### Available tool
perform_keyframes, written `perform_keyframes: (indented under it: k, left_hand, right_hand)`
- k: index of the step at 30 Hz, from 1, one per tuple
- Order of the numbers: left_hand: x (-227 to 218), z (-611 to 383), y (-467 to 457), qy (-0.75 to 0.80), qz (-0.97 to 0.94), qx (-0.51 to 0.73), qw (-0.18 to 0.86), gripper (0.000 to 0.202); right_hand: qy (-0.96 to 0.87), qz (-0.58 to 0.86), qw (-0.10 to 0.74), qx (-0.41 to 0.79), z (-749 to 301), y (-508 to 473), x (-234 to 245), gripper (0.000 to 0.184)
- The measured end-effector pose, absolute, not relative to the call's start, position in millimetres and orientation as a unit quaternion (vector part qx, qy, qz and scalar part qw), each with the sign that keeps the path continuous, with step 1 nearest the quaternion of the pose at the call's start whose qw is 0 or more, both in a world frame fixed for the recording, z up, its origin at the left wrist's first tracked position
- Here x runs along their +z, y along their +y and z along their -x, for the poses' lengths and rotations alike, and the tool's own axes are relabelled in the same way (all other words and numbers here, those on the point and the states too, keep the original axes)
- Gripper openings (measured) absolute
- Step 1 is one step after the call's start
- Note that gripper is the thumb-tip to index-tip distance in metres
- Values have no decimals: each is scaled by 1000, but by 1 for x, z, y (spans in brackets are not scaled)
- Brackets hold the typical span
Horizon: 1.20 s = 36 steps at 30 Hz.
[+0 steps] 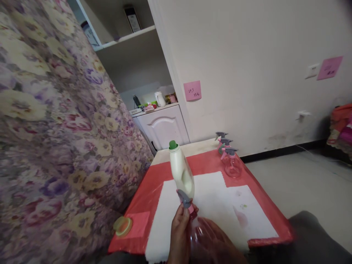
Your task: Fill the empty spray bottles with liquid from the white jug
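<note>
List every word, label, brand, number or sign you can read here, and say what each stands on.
"243" (middle digit unsure): left note on the wall, upper line.
"55", then an unclear mark: same note, lower line.
Right note: handwriting too blurred to read.
Box on the shelf: label print too small to read.
Jug and held spray bottle: no legible text.

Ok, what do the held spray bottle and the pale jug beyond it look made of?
Spray bottle: likely clear, glossy plastic; see-through body, bright highlights; glass not ruled out. Jug: probably smooth, opaque plastic, from its soft sheen and moulded grip.
</note>
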<state>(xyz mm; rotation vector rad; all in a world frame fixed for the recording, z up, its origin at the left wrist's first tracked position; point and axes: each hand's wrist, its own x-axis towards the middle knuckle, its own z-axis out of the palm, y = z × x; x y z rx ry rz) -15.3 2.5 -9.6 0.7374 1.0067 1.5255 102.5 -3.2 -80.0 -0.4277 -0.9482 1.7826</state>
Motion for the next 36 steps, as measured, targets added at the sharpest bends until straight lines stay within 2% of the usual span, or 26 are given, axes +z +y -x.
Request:
perform_keyframes:
  k: [4, 10, 15, 21, 27, 32, 36]
  left_hand:
    - [-6, 21, 4, 467, -394, 613, 501, 39]
    - [-12, 31, 6, 490, -499, 565, 437, 35]
    - [-23, 32, 7, 503, -471, 577, 438, 39]
    - [-28, 29, 9, 493, -492, 570, 435, 39]
    - [-23, 22, 13, 500, -549, 574, 345, 18]
    - [-22, 27, 10, 502, -544, 545, 394, 30]
    - [-17, 28, 7, 489, -565, 546, 379, 27]
  right_hand:
    - [-427, 98, 512, 739, -113, 5, -83, 86]
    - [-529, 212, 534, 625, -117, 22, -93, 87]
    - [-541, 285, 555, 564, -110, 27, -99, 80]
    - [-517, 290, 573, 566, -104, 27, -115, 80]
    - [-538, 289, 556, 564, -110, 23, -115, 77]
    - [-548, 306, 541, 560, -112, 24, -115, 77]
    - [-553, 311, 544, 549, -112, 25, -120, 79]
